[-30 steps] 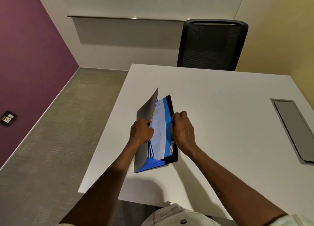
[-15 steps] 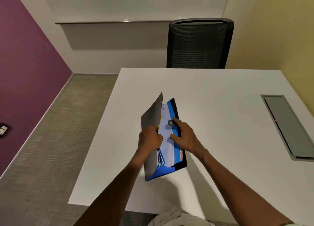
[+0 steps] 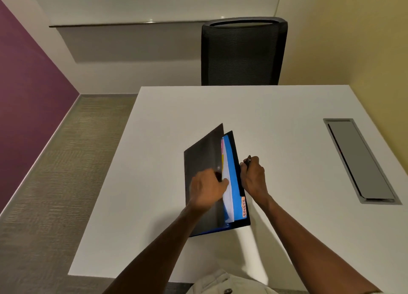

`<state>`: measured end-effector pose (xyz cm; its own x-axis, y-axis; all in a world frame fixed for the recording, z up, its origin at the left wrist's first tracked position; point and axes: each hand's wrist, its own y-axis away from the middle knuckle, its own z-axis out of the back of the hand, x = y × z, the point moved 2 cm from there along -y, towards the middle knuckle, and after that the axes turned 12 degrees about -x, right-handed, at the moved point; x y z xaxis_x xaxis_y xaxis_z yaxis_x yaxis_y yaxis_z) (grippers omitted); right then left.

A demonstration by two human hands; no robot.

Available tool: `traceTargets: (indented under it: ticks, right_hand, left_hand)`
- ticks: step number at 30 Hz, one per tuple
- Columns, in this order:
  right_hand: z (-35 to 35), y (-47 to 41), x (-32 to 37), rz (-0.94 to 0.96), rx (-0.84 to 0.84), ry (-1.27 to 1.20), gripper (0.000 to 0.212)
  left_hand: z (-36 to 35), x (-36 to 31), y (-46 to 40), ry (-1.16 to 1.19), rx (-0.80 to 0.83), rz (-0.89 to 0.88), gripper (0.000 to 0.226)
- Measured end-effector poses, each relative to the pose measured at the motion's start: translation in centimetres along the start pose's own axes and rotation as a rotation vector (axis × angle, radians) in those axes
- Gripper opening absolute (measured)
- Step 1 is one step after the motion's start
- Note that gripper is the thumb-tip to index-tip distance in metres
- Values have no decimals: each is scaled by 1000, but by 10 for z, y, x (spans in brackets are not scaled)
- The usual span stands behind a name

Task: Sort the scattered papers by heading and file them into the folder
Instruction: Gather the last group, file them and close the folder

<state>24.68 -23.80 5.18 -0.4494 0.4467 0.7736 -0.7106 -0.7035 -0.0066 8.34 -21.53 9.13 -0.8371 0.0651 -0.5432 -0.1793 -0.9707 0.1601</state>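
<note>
On the near part of the white bench [image 3: 287, 121], the left hand [image 3: 207, 189] lies on the folder [image 3: 203, 161]. Its fingers are curled at the edge of the dark front cover, and it seems to hold that cover, but the hand is blurry so I cannot tell how tight. The right hand [image 3: 254, 179] is just beside the folder's right edge. Its fingers are curled around a small dark thing like a pen [image 3: 247, 161], with the tip poking out on top.

The folder lies flat on the bench, close to the person. Its dark cover stands up a little, so it is only partly open. Inside I can see white papers [image 3: 227, 194] on a bright blue sheet [image 3: 234, 172]. Some pink and yellow edges peek out near the top. A small orange tab [image 3: 243, 207] with writing sticks out at the lower right corner. I cannot read it.

I see no loose papers on the bench, so I think the sorting is done and the filing is almost done too. The step now looks like closing the folder. Next, the left hand needs to push the cover down flat. The papers should stay tucked in, so no corner gets bent or sticks out.

Farther away, a black chair [image 3: 242, 53] stands at the far side of the bench, and a grey cable cover [image 3: 362, 161] sits in the bench on the right.
</note>
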Motion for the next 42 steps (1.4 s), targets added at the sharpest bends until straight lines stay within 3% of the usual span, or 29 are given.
traceTargets:
  ticks: [3, 8, 10, 14, 19, 32, 42]
  right_hand:
    - [1, -2, -17, -105, 24, 62, 15]
    - [9, 2, -57, -168, 73, 131, 19]
    - [14, 4, -70, -163, 81, 134, 24]
    - [25, 10, -87, -165, 36, 139, 19]
    - [27, 13, -93, -203, -37, 88, 13]
    - [-8, 19, -91, -281, 20, 12, 16]
    - [-19, 29, -87, -86, 98, 205, 20]
  left_hand:
    - [-19, -5, -1, -40, 68, -18, 56]
    - [-41, 29, -5, -88, 135, -171, 22]
    - [-51, 42, -3, -162, 180, -288, 31]
    - [-71, 52, -2, -292, 452, -313, 65]
    - [-86, 56, -7, -437, 630, -316, 74]
    - [-90, 66, -12, -365, 693, -284, 71]
    - [-95, 70, -10, -368, 695, -276, 77]
